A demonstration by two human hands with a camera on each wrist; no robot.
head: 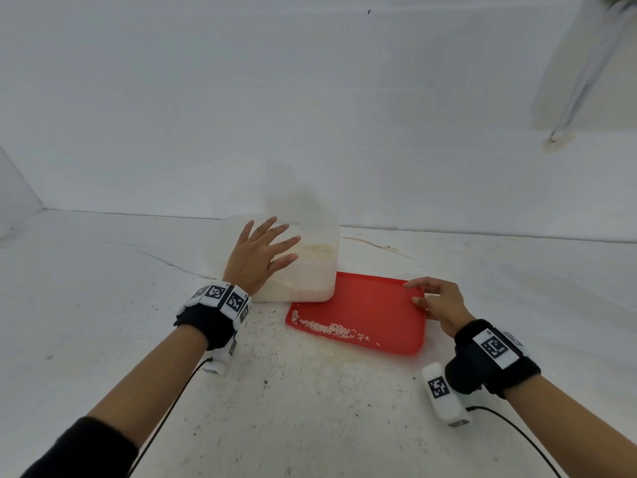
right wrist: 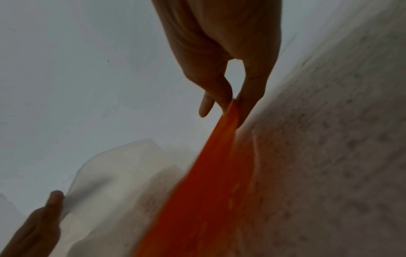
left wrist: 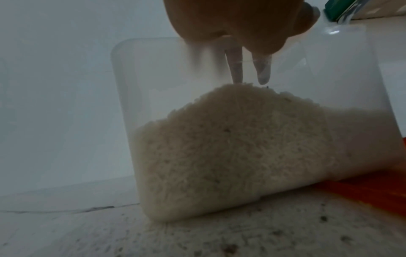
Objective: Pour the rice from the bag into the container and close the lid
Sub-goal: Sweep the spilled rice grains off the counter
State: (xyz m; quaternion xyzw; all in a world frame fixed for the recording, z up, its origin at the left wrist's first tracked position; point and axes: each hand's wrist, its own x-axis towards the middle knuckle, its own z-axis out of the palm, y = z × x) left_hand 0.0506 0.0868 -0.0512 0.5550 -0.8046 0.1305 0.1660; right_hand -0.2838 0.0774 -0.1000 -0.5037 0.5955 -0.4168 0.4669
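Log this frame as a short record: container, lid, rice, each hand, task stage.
container: translucent white plastic container, open, partly filled with white rice
lid: flat red plastic lid on the white speckled table, right of the container
stray rice: grains on the lid's near edge
left hand: left hand spread over the container, fingers straight
right hand: right hand pinches the lid's right edge; grip shows in the right wrist view
bag: not in view
stage: lid not yet on

Speckled white tabletop fills lower frame; plain white wall above; blurred green object upper right.
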